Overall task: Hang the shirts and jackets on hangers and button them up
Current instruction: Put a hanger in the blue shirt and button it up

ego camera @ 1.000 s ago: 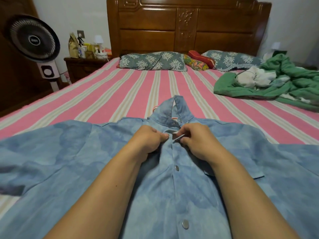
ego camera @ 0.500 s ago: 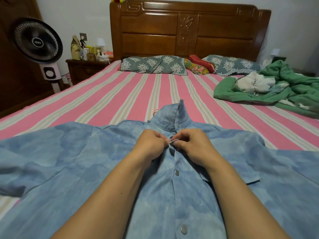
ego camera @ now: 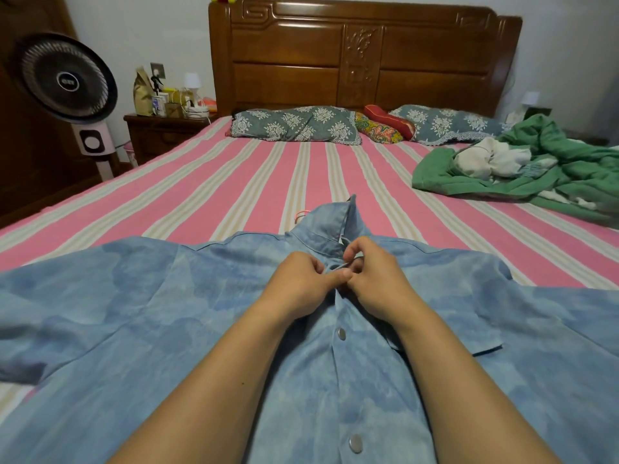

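2 hands work at 1 shirt (ego camera: pixel 335 380), which lies spread front-up on the bed (ego camera: pixel 234 189) with its collar (ego camera: pixel 330 226) pointing toward the headboard (ego camera: pixel 365 55). We count 2 snaps on the closed placket, an upper snap (ego camera: pixel 341 333) and a lower snap (ego camera: pixel 355 443), both below our hands. A pink hanger hook (ego camera: pixel 300 214) peeks out just left of the collar. Our 2 bare forearms run up from the bottom edge and converge at the top of the placket, just under the collar. Our left hand (ego camera: pixel 301 279) rests knuckles-up on the cloth, its fingers curled under and the thumb stretched right along the placket edge, pinching the fabric. Our right hand (ego camera: pixel 378 279) meets it thumb to thumb; its fingers are curled tight, with the forefinger and thumb nipping the shirt's right front edge near the neck. Whether a snap sits between the fingertips, we cannot tell, as the hands cover that spot. Farther up the bed we count 2 floral pillows, the left pillow (ego camera: pixel 294 123) and the right pillow (ego camera: pixel 442 123), with 1 small cushion (ego camera: pixel 385 127) between them. 1 green pile (ego camera: pixel 536 169) of clothing lies at the right. 1 fan (ego camera: pixel 65 78) stands left of the bed beside 1 nightstand (ego camera: pixel 157 132).
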The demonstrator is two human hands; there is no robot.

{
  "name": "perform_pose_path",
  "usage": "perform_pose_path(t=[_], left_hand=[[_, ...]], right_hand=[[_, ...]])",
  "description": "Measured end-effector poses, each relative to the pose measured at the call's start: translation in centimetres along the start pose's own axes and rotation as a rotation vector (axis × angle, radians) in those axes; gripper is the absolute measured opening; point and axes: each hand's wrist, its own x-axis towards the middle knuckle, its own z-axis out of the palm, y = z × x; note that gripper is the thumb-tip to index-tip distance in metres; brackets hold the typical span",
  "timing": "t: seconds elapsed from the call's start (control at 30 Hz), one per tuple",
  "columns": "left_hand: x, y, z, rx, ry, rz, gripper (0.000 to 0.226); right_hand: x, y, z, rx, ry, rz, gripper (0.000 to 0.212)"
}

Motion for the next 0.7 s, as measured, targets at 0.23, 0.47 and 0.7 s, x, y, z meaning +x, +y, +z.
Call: perform_pose_path(t=[0.23, 0.47, 0.7], left_hand=[[0.0, -0.4, 1.0, 0.174, 0.140, 0.039, 0.030], [-0.5, 0.0, 1.3, 0.303, 0.244, 0.108, 0.023], [0.0, -0.2, 1.3, 0.404, 0.147, 0.237, 0.030]], right_hand=[[0.0, -0.3, -0.3, 0.278, -0.091, 0.149, 0.038], [0.1, -1.0, -0.2, 0.293, -0.041, 0.284, 0.017], [0.7, -0.5, 0.7, 0.079, 0.319, 0.283, 0.024]])
